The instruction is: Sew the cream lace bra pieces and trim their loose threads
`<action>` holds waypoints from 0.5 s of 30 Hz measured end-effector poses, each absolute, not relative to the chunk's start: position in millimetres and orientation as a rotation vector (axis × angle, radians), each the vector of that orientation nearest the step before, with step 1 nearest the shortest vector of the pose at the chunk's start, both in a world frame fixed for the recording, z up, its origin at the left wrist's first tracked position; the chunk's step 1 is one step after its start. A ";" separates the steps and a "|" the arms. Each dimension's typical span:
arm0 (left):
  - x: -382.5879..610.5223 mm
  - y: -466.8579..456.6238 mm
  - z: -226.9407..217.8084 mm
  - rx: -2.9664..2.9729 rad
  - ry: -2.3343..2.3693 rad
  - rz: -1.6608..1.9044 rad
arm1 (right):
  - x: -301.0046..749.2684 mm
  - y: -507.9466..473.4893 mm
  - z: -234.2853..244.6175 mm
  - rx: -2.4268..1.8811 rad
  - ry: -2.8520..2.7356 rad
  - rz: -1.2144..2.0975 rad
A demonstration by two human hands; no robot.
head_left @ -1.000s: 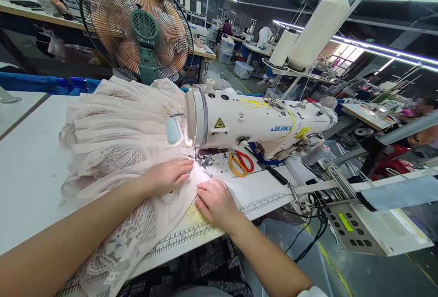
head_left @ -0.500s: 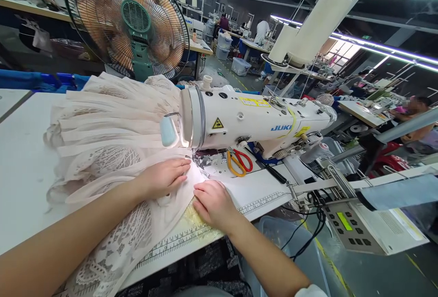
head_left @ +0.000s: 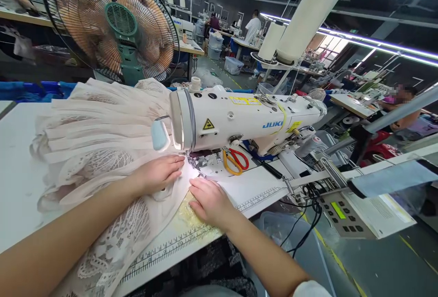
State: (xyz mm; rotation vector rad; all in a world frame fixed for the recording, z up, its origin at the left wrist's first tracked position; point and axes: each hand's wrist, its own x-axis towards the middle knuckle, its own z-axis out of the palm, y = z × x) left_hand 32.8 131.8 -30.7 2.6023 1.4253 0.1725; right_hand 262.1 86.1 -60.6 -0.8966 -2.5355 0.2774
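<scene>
A pale blush, pleated fabric with lace panels (head_left: pixel 99 126) is spread over the sewing bed and reaches under the head of a white JUKI sewing machine (head_left: pixel 222 119). My left hand (head_left: pixel 157 174) lies flat on this fabric with fingers stretched out, just left of the needle area. My right hand (head_left: pixel 210 201) is curled at the fabric's right edge, its fingertips pressed to it close to the presser foot. The thumb sits lower, beside a yellowish worn patch (head_left: pixel 190 212) on the bed. What lies under the right fingers is hidden.
Scissors with red and orange handles (head_left: pixel 236 161) and a black-handled tool (head_left: pixel 272 169) lie on the machine bed. A control box (head_left: pixel 345 217) hangs at the right. A fan (head_left: pixel 116 23) stands behind the fabric. Thread cones (head_left: pixel 304 21) rise above. Other people work farther back.
The whole view has shifted slightly, so the machine and fan appear farther left. Both hands keep nearly the same places on the fabric.
</scene>
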 end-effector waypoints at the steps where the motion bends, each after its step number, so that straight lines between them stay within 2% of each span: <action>1: 33.5 133.1 -27.1 2.610 1.429 0.152 | 261.8 86.4 -60.6 -0.913 -2.544 0.295; 7: 64.6 96.8 -9.3 2.653 1.451 0.053 | 261.1 86.4 -60.4 -0.932 -2.537 0.329; 11: 82.3 57.6 -28.2 2.841 1.480 0.163 | 261.5 85.5 -60.3 -0.988 -2.486 0.309; 15: 64.2 57.1 -49.7 2.922 1.511 0.264 | 260.3 84.3 -59.8 -1.061 -2.480 0.282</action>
